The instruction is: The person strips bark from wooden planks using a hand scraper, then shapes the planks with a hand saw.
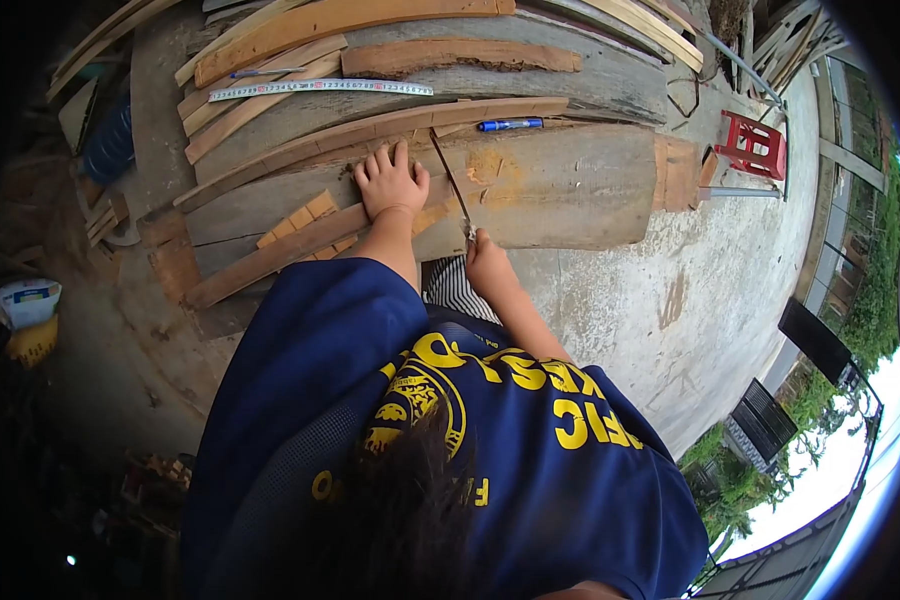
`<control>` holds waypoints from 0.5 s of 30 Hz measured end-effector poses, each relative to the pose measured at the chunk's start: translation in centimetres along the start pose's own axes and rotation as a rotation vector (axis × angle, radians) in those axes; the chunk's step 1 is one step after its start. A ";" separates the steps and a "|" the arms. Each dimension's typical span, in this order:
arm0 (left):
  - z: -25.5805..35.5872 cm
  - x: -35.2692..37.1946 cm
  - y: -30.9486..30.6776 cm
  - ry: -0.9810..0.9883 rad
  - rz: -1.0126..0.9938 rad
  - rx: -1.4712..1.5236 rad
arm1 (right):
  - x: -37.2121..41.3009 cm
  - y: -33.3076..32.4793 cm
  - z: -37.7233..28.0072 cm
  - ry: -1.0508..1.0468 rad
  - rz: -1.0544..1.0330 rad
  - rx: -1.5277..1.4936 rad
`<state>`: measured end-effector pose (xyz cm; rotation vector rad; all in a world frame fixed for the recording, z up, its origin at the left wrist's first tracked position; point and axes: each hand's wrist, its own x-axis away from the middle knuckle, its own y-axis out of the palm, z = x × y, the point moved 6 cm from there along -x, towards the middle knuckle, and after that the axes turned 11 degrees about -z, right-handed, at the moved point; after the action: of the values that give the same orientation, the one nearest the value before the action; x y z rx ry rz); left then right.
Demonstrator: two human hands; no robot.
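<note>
My left hand (390, 182) lies with its fingers spread on a long reddish-brown wood strip (300, 243), pressing it against the wooden bench top (580, 190). Wrapped round the handle of a thin saw (451, 176) at the bench's near edge is my right hand (487, 262). The saw's narrow blade points away from me, across the strip's right end, just right of my left hand. Short light wood pieces (310, 213) lie partly under the strip. Beyond the blade's tip is a blue marker (510, 125).
A metal ruler (320, 87), a pen (267, 72) and several wood strips lie at the bench's far side. A red stool (753, 146) stands at the right. Bags (28, 305) sit on the floor at far left.
</note>
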<state>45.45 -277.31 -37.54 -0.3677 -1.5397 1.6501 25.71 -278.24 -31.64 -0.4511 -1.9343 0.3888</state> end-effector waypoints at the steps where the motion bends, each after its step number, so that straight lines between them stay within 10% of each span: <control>1: 0.0 -0.1 0.0 0.000 0.003 0.000 | -0.6 0.1 -0.5 -0.025 0.004 -0.003; 15: -0.1 -0.5 0.0 0.013 0.021 -0.014 | 1.4 -1.1 2.1 0.020 -0.005 -0.082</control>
<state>45.82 -277.66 -37.69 -0.4025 -1.5434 1.6514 23.15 -278.63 -30.80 -0.5018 -1.9364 0.3015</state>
